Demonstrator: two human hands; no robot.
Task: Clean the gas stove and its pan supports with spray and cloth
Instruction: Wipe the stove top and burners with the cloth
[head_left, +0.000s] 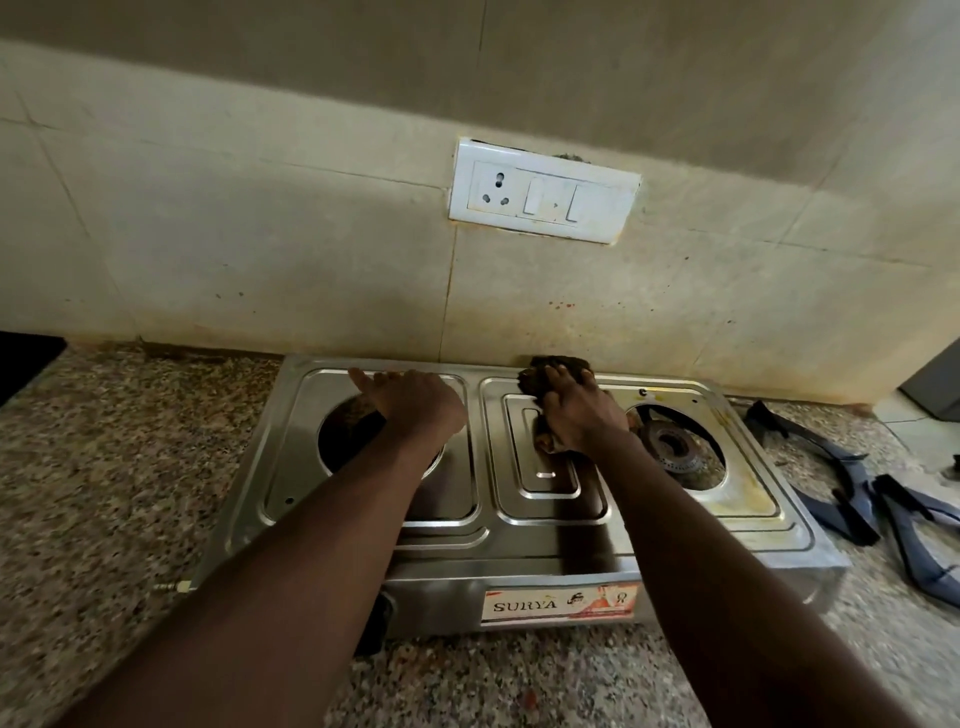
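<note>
White wall socket (543, 190) above granite counter (104, 441)

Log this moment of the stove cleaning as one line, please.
step: wiping stove top | right hand: presses cloth on centre panel | left hand: flat on left side | pan supports: off, on counter

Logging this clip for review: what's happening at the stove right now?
A person is wiping a steel two-burner gas stove on a granite counter. The right hand presses a dark cloth onto the centre panel near the back edge. The left hand lies flat on the top, over the left burner opening, apparently steadying the stove. The pan supports are off, lying on the counter to the right. No spray bottle is in view.
</note>
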